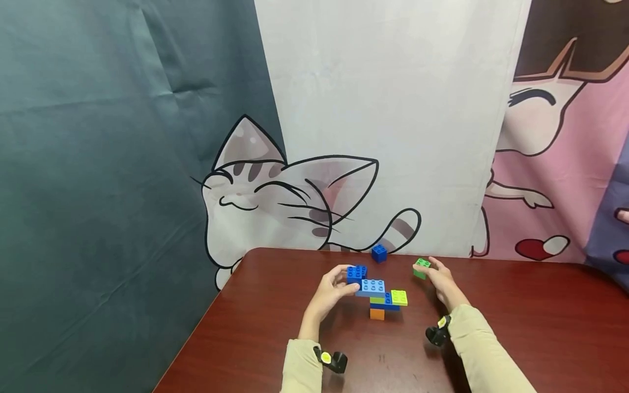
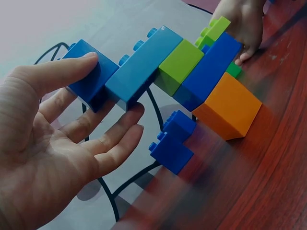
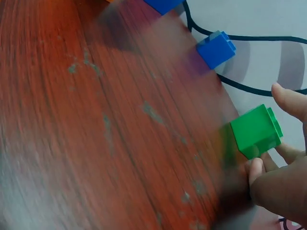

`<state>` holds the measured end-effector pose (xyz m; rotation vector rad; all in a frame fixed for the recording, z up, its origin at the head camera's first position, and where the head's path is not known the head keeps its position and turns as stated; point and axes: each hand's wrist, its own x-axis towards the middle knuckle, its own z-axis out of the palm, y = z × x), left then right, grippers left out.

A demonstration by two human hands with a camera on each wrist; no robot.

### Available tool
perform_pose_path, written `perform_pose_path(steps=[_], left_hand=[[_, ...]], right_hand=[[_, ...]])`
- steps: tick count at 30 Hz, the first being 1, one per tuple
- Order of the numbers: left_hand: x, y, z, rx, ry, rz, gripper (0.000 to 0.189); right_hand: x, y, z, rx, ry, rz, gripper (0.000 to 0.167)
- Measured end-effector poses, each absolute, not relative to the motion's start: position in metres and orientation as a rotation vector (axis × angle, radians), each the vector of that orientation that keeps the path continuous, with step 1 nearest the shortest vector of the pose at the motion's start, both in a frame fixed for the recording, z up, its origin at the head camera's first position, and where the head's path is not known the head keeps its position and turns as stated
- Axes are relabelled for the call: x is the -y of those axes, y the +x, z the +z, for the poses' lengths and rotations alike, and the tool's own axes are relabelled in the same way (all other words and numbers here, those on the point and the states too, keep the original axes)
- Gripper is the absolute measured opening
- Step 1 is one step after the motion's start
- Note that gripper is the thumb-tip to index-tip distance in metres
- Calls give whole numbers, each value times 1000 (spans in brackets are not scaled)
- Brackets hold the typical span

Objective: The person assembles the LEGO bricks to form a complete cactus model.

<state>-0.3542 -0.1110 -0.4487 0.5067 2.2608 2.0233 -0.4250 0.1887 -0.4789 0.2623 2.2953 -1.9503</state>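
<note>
My left hand (image 1: 330, 292) pinches a dark blue brick (image 2: 93, 72) at one end of a stepped brick build, thumb on one face and fingers beneath. Joined on from it are a light blue brick (image 1: 372, 287), a lime brick (image 2: 181, 67), a long blue brick (image 2: 211, 72) with another lime brick (image 1: 399, 297) on top, and an orange brick (image 1: 377, 314) at the bottom. My right hand (image 1: 444, 284) is at a green brick (image 3: 256, 132) on the table. Its fingers are spread around the brick, one fingertip at the lower edge, another digit apart above.
A loose blue brick (image 1: 379, 252) stands by the table's far edge. Another blue brick (image 2: 172, 153) sits behind the build. The brown wooden table (image 1: 255, 327) ends at a hanging cloth (image 1: 393, 109) printed with a cat.
</note>
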Motion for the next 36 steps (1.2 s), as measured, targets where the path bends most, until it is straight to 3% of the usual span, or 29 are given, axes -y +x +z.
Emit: perform_pose_path(steps=[7,22,24,31,36], left_hand=[[111,-355,-450,-2226,510,2042,43],[110,-354,-449,-2226,489,2035,42],[111,-354,-448,-2222,492,2041,42],[110,-353,-449,-2204,490,2041,43],[109,-355,-449,-2192,504,2034,43]], right_hand=[[-184,-425,-486,-2382,365,-1943,67],[-185,-410,-475,-2256,168,-2068,71],[-184,-408,-472,-2144,112,-2157,65],[-171,-392,-452,-1887,-65,-2386,13],[-158,-378,-436,-1806,-209,-2487,13]])
